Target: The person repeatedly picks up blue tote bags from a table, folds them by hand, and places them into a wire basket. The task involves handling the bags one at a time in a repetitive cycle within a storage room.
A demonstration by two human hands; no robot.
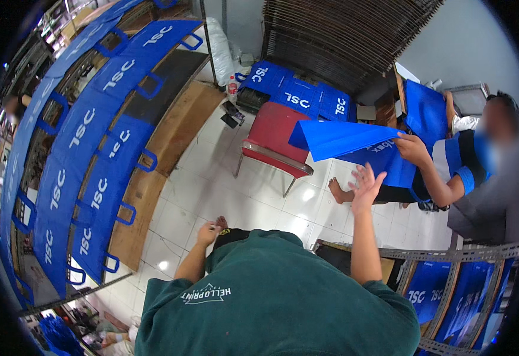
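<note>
My right hand [366, 187] is raised with its fingers spread and holds nothing. Just beyond it is a blue fabric bag [345, 140], which a seated co-worker's hand [413, 148] grips by its right end. I see a gap between my fingers and that bag. Low by my left side, my left hand [208, 234] has its fingers curled in. A tiny dark spot shows at the fingertips, too small to make out. Between us and the back wall stands a red padded chair [274, 133].
On the left, long racks carry rows of blue printed bags [81, 127] with loop handles, beside a wooden plank [152, 190]. More blue bags [298, 98] lie below a slatted metal rack [336, 44]. Perforated metal shelving [449, 255] stands close at my right. A bottle [232, 89] stands behind.
</note>
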